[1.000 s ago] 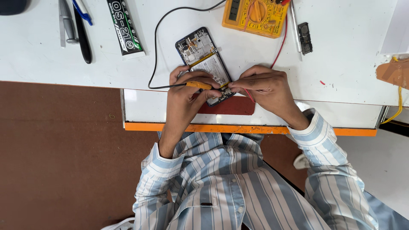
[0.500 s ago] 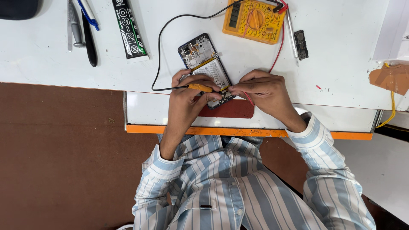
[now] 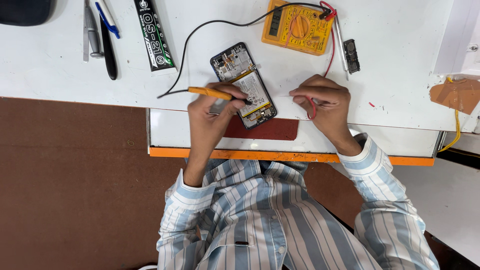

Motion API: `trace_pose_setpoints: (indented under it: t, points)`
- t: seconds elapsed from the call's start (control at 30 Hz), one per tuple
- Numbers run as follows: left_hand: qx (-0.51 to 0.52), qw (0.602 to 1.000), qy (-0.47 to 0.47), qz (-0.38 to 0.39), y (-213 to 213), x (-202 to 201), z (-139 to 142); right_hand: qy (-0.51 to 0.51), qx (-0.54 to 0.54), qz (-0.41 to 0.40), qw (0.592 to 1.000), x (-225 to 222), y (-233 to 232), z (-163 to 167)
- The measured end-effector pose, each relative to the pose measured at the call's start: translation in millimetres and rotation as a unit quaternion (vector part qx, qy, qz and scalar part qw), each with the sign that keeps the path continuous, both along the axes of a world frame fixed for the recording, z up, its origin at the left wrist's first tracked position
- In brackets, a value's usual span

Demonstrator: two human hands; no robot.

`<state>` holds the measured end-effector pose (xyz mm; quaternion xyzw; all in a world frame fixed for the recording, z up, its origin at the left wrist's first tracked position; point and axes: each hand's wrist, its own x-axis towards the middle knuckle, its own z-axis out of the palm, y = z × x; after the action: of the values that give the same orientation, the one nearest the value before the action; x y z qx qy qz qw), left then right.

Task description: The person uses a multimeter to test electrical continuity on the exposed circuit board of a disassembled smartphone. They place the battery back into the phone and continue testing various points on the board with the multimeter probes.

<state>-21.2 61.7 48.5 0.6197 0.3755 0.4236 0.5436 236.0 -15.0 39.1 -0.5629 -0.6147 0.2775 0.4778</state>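
Note:
An opened smartphone (image 3: pixel 239 72) lies back-up on the white table, its battery and circuit board exposed. My left hand (image 3: pixel 210 115) grips an orange-handled probe (image 3: pixel 210 92) on a black lead, its tip touching the phone near the battery. My right hand (image 3: pixel 325 102) rests on the table just right of the phone, pinching the probe on the red lead (image 3: pixel 311 107); its tip points toward the phone without touching it. Both leads run up to a yellow multimeter (image 3: pixel 297 27) behind the phone.
A black glue tube (image 3: pixel 154 35), pens (image 3: pixel 107 45) and tweezers (image 3: pixel 90 30) lie at the far left. A small black part (image 3: pixel 351 55) and a thin metal tool (image 3: pixel 340 40) sit right of the meter. A dark red mat (image 3: pixel 270 130) lies on the orange-edged shelf (image 3: pixel 280 156).
My hands have drawn apart. The right hand has moved off the phone to its right with the red probe; the left hand's probe now points onto the phone from the left.

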Motion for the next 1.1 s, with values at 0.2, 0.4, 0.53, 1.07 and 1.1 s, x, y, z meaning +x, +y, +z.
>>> trace_pose_setpoints:
  t: [0.2,0.4,0.53,1.07,1.1]
  points:
    - [0.066,0.997,0.032,0.023,27.1,0.1,15.0,0.107,-0.045,-0.071,0.991,-4.7,5.9,9.7]
    - [0.241,0.962,0.127,-0.023,70.2,22.6,24.2,-0.188,0.063,-0.042,0.979,-4.3,51.7,27.5]
    - [0.185,0.969,0.159,-0.042,93.7,44.3,18.2,-0.329,0.064,-0.051,0.941,-8.0,83.2,33.8]
    - [0.176,0.968,0.17,-0.049,103.1,50.7,6.0,-0.222,0.092,-0.084,0.967,-18.4,90.5,19.3]
    - [0.177,0.968,0.171,-0.048,102.9,51.1,5.2,-0.221,0.094,-0.088,0.967,-17.4,89.7,18.6]
